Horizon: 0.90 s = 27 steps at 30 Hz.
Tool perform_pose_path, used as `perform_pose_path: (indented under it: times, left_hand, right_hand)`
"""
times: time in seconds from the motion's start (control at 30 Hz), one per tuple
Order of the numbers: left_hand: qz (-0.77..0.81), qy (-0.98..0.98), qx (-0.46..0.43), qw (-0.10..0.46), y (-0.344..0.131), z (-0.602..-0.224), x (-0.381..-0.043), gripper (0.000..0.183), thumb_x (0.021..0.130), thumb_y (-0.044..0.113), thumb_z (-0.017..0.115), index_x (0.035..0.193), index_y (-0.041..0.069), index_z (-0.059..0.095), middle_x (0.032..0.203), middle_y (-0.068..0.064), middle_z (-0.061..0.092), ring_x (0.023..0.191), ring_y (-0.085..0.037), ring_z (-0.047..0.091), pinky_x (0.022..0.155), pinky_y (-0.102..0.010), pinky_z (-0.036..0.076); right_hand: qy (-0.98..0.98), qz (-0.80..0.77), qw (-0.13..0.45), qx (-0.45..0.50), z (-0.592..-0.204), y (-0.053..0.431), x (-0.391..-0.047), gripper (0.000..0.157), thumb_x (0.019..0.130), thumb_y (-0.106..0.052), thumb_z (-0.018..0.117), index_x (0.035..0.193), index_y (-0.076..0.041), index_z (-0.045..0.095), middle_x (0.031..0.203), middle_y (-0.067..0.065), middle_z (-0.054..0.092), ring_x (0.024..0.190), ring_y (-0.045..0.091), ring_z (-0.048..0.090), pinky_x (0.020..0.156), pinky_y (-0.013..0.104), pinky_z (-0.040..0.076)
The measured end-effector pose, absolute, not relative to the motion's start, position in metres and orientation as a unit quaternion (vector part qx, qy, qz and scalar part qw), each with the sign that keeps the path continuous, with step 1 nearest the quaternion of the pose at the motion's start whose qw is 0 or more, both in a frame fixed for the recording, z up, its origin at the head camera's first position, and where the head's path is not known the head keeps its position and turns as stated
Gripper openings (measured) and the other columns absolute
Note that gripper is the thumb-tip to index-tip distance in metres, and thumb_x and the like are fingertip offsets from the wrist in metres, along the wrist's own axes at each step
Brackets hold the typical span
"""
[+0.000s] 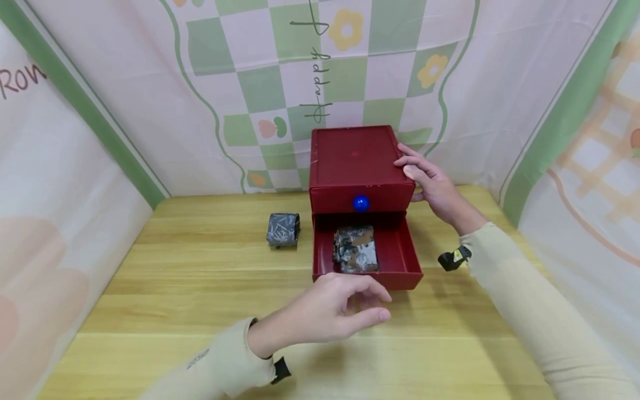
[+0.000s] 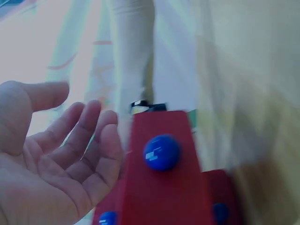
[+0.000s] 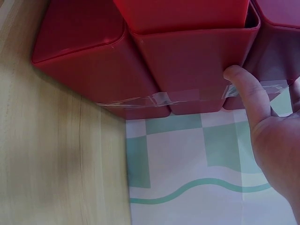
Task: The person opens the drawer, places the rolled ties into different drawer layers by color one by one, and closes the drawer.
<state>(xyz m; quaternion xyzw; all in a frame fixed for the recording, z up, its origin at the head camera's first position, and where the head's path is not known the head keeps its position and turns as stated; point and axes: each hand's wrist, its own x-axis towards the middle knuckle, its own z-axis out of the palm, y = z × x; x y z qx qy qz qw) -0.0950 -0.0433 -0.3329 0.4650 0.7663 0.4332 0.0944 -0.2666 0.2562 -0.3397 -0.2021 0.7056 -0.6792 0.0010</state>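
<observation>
A dark red drawer cabinet (image 1: 357,158) with blue knobs stands at the back of the table. Its pulled-out drawer (image 1: 400,250) holds a folded piece with a grey, brown and black pattern (image 1: 357,249), seemingly cloth. To the cabinet's left lies a folded dark grey piece with pale streaks (image 1: 283,229). My left hand (image 1: 335,308) hovers before the drawer front, fingers loosely bent and holding nothing. In the left wrist view it is apart from the drawer's blue knob (image 2: 162,152). My right hand (image 1: 435,186) rests against the cabinet's right upper edge; its thumb touches the side (image 3: 187,61).
Around the cabinet is a pale wooden table (image 1: 200,289). A patterned fabric sheet (image 1: 265,66) hangs close behind, and further sheets hang at both sides. Clear tape (image 3: 183,96) runs across the cabinet's side. Another blue knob (image 1: 361,203) marks the upper drawer.
</observation>
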Motion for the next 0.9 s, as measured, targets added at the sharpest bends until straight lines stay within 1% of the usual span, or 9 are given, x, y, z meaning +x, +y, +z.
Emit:
perform_pose_path:
  times: [0.13, 0.2, 0.27, 0.33, 0.5, 0.57, 0.63, 0.8, 0.9]
  left_hand:
    - [0.459, 0.766, 0.425, 0.148, -0.041, -0.351, -0.094, 0.017, 0.102, 0.030, 0.064, 0.108, 0.016, 0.072, 0.090, 0.018, 0.068, 0.072, 0.004, 0.058, 0.063, -0.018, 0.052]
    - [0.454, 0.772, 0.413, 0.167, -0.041, -0.359, -0.093, 0.020, 0.103, 0.033, 0.062, 0.107, 0.017, 0.073, 0.089, 0.019, 0.068, 0.076, 0.006, 0.060, 0.065, -0.018, 0.054]
    - [0.450, 0.776, 0.403, 0.181, -0.040, -0.367, -0.094, 0.024, 0.104, 0.036, 0.060, 0.107, 0.016, 0.074, 0.088, 0.019, 0.069, 0.075, 0.006, 0.060, 0.066, -0.018, 0.054]
    - [0.461, 0.773, 0.385, 0.205, -0.040, -0.374, -0.095, 0.027, 0.104, 0.036, 0.060, 0.106, 0.014, 0.074, 0.087, 0.016, 0.070, 0.076, 0.003, 0.063, 0.068, -0.019, 0.054]
    - [0.516, 0.743, 0.322, 0.280, -0.040, -0.386, -0.097, 0.028, 0.103, 0.033, 0.061, 0.104, 0.008, 0.074, 0.084, 0.008, 0.073, 0.077, -0.012, 0.070, 0.071, -0.029, 0.059]
    - [0.525, 0.737, 0.307, 0.293, -0.040, -0.388, -0.096, 0.028, 0.103, 0.031, 0.061, 0.103, 0.007, 0.074, 0.083, 0.008, 0.073, 0.077, -0.014, 0.070, 0.070, -0.033, 0.060]
    - [0.526, 0.736, 0.302, 0.299, -0.040, -0.390, -0.096, 0.029, 0.103, 0.032, 0.060, 0.104, 0.007, 0.074, 0.084, 0.008, 0.073, 0.077, -0.015, 0.070, 0.071, -0.034, 0.060]
    - [0.531, 0.730, 0.277, 0.329, -0.040, -0.396, -0.100, 0.037, 0.105, 0.040, 0.055, 0.109, 0.008, 0.074, 0.087, 0.007, 0.074, 0.081, -0.019, 0.071, 0.070, -0.037, 0.060]
    - [0.542, 0.719, 0.254, 0.353, -0.039, -0.401, -0.104, 0.046, 0.105, 0.047, 0.050, 0.114, 0.008, 0.073, 0.090, 0.003, 0.075, 0.083, -0.022, 0.071, 0.069, -0.038, 0.059]
  right_hand:
    - [0.705, -0.680, 0.004, -0.202, -0.341, 0.256, -0.267, 0.029, 0.107, -0.028, 0.053, 0.129, -0.012, 0.064, 0.166, -0.008, 0.023, 0.136, 0.027, 0.042, 0.070, 0.035, 0.061]
    - [0.704, -0.681, 0.004, -0.202, -0.341, 0.256, -0.267, 0.029, 0.107, -0.028, 0.053, 0.129, -0.012, 0.064, 0.166, -0.008, 0.023, 0.136, 0.027, 0.042, 0.070, 0.035, 0.061]
    - [0.702, -0.682, 0.004, -0.203, -0.341, 0.256, -0.267, 0.029, 0.107, -0.028, 0.052, 0.129, -0.012, 0.064, 0.166, -0.008, 0.022, 0.136, 0.027, 0.043, 0.069, 0.035, 0.061]
    - [0.703, -0.681, 0.003, -0.203, -0.340, 0.257, -0.267, 0.030, 0.107, -0.028, 0.052, 0.129, -0.012, 0.064, 0.167, -0.008, 0.022, 0.135, 0.026, 0.044, 0.069, 0.035, 0.061]
    - [0.708, -0.676, 0.003, -0.201, -0.340, 0.257, -0.267, 0.031, 0.107, -0.029, 0.053, 0.130, -0.012, 0.064, 0.166, -0.009, 0.022, 0.135, 0.026, 0.044, 0.069, 0.035, 0.061]
    - [0.709, -0.676, 0.002, -0.201, -0.340, 0.257, -0.267, 0.031, 0.107, -0.029, 0.053, 0.130, -0.012, 0.064, 0.166, -0.009, 0.022, 0.135, 0.026, 0.044, 0.069, 0.036, 0.061]
    - [0.708, -0.677, 0.002, -0.201, -0.340, 0.257, -0.267, 0.031, 0.107, -0.029, 0.053, 0.130, -0.012, 0.064, 0.166, -0.009, 0.023, 0.134, 0.025, 0.045, 0.069, 0.036, 0.061]
    - [0.707, -0.678, 0.002, -0.202, -0.340, 0.257, -0.267, 0.031, 0.107, -0.029, 0.052, 0.130, -0.011, 0.064, 0.166, -0.009, 0.023, 0.134, 0.025, 0.045, 0.069, 0.036, 0.061]
    - [0.707, -0.678, 0.002, -0.202, -0.340, 0.257, -0.267, 0.030, 0.107, -0.029, 0.052, 0.130, -0.011, 0.064, 0.166, -0.009, 0.022, 0.137, 0.026, 0.043, 0.069, 0.035, 0.061]
